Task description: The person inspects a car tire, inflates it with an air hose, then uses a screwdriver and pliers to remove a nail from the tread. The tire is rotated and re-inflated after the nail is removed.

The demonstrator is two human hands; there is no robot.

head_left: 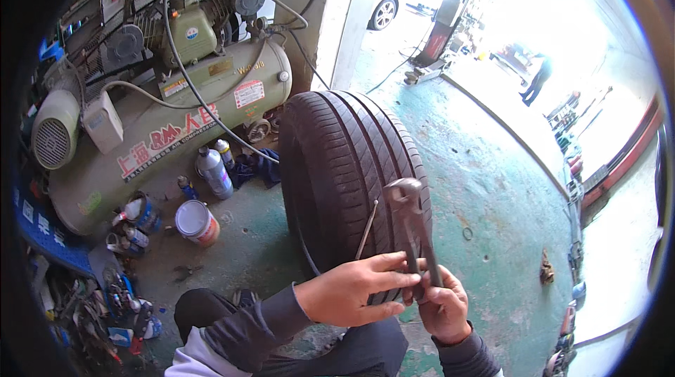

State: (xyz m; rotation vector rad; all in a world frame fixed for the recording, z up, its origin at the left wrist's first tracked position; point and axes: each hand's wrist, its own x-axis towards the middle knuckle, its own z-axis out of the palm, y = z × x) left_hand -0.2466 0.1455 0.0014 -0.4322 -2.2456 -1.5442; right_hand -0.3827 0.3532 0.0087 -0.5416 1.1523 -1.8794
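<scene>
A black car tyre (330,138) stands upright in front of me, its grooved tread toward me. A thin metal rod (368,226) sticks out at an angle from the tread. Dark metal pincers (404,198) are held head-up over the tread, hiding part of it. My right hand (443,300) grips their handles from the right, and my left hand (355,289) has its fingers on the lower handles from the left.
A green air compressor (98,180) with hoses fills the left. Cans, bottles (214,173) and a paint tin (197,226) stand beside it, near heaped tools (123,314). A distant person (534,78) and a car wheel (383,11) show in the bright area beyond.
</scene>
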